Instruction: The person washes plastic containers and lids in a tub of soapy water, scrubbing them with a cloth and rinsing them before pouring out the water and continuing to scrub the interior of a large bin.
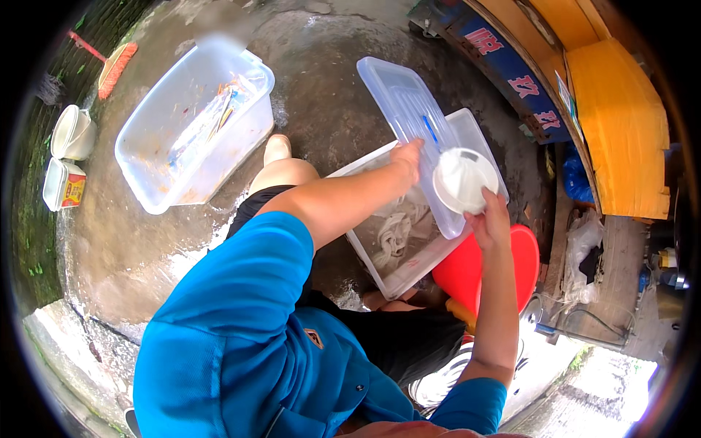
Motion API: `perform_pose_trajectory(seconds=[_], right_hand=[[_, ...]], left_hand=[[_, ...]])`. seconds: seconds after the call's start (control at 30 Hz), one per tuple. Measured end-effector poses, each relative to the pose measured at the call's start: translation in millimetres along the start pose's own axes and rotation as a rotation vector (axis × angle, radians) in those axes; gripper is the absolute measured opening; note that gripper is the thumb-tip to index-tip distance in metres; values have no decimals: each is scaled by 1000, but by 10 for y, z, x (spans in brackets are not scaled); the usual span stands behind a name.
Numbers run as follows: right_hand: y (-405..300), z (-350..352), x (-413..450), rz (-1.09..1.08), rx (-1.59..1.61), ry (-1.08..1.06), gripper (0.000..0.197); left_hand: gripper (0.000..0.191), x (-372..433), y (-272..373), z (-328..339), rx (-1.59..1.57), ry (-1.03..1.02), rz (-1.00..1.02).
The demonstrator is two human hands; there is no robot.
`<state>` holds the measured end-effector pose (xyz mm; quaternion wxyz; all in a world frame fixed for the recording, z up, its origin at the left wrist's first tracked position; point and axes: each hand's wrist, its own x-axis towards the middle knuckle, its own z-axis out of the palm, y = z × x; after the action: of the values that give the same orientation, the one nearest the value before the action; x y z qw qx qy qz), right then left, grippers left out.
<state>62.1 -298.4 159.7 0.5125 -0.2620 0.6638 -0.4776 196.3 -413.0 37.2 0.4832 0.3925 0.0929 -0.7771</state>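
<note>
My left hand (408, 159) grips the near long side of a translucent plastic lid (395, 90), which is held tilted. In my right hand (489, 219) is a white round bowl (464, 178), fingers at its rim, held against or just over the lid's lower end. I cannot tell whether the bowl holds anything. Under the lid stands a rectangular white plastic bin (402, 287) with murky water and a pale wet cloth (395, 235) in it. A blue streak or strip (431, 129) shows on or through the lid.
Beside the bin, partly behind my right forearm, is a red basin (523, 263). A large translucent tub (148, 126) with thin sticks and scraps stands left. Further left are a red broom (116, 71) and white buckets (74, 134). A yellow board (619, 131) and blue sign (506, 74) flank the right.
</note>
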Motion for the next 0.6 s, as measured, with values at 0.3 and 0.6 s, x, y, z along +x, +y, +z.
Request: perform_pose_trajectory(seconds=[0.3,0.6], right_hand=[[-296,39,-11,-198,-867,107,59],[-255,-126,-149,-794,-1464,133,63]], left_hand=[[24,32,333,-76,28,-58,-10],[23,34,432,-173,44,-105,-55]])
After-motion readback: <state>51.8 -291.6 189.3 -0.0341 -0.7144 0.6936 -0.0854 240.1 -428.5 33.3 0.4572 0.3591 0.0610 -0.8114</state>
